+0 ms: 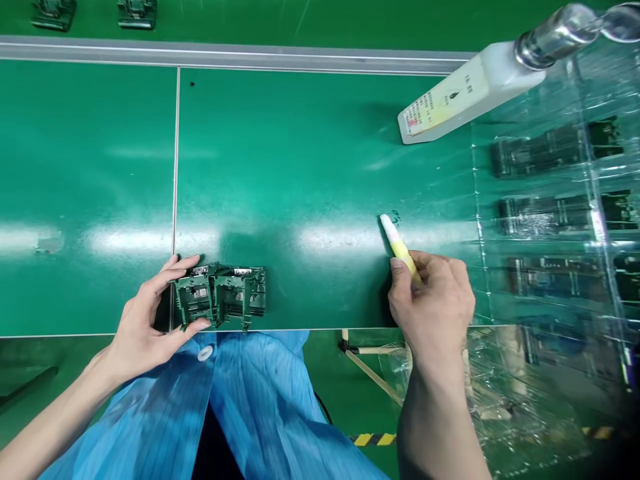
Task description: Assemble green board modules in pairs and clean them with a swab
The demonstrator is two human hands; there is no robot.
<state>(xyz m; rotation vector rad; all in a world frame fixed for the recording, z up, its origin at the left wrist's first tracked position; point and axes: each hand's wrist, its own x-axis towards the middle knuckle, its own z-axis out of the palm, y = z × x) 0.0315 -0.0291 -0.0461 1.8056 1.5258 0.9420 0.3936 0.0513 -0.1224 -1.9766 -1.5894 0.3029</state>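
In the head view, we saw the left hand [145, 320] at the near edge of a smooth, glossy green tabletop [300, 153]. Its thumb and fingers were parted in a partly open grip around the left end of a dark green, boxy, open-framed assembly with small metal pieces [220, 293]. That assembly lay at the table's near edge, just right of a thin pale seam [176, 153] and in front of the blue striped garment with a white button [270, 380].

Our right hand [435, 300] was closed around the lower, yellow part of a slim yellow-and-white stick [393, 233]. The stick slanted, its white end pointing up and left beside a small dark smudge [397, 217]; whether that end touched the table, we could not tell.

To the right we saw a clear plastic tray [479, 233] with dark modules [555, 277] in rows. Above the right hand, well apart from it, was a translucent white bottle with a printed label and a shiny metal cap [460, 93]. Beyond a grey metal rail [250, 57], two small dark green parts [137, 13] sat on another green surface.
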